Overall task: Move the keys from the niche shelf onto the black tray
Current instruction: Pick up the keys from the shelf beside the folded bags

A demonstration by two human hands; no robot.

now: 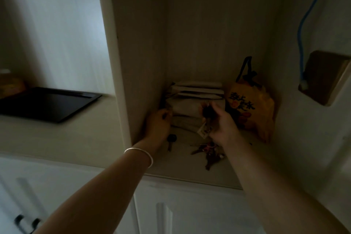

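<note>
Inside the dim niche, my right hand is shut on a bunch of keys with a black head and a pale tag, lifted above the niche shelf. A single black-headed key lies on the shelf just right of my left wrist. A second bunch of keys with a pink ring lies under my right forearm. My left hand, with a silver bangle on the wrist, is curled against a stack of folded cloth; whether it holds anything is hidden. The black tray rests on the counter to the left, outside the niche.
A stack of folded cloth and papers fills the back of the niche. An orange printed bag stands at its right. The niche's left wall separates shelf and tray. A blue cord and wooden block hang at right. White cabinet doors lie below.
</note>
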